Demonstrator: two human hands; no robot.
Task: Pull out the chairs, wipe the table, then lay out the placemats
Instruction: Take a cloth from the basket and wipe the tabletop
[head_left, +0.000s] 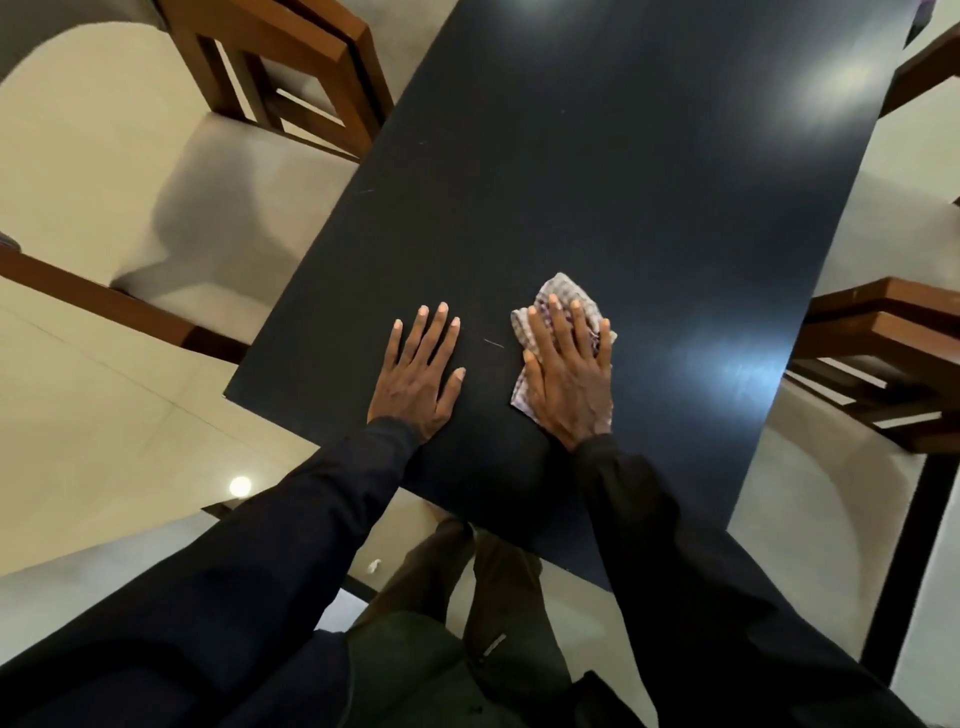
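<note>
Dark sleeves (291, 519) reached forward over near end of bench (623, 182). Left hand (418, 369) lay flat on bare top, fingers spread, holding nothing; judged to brace body weight. Right hand (569, 374) pressed checked cloth (563, 291) flat under straight, spread fingers, so palm load gave wiping contact. Cloth sat just right of left hand. Left chair (291, 67) and right chair (883, 353) stood beside long sides, not tucked under. Wiping step judged under way; placemats not in view.

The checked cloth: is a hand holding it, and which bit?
Not gripped. The right hand presses flat on the middle of the checked cloth, fingers straight, against the table. The left hand rests on the table, empty.
</note>
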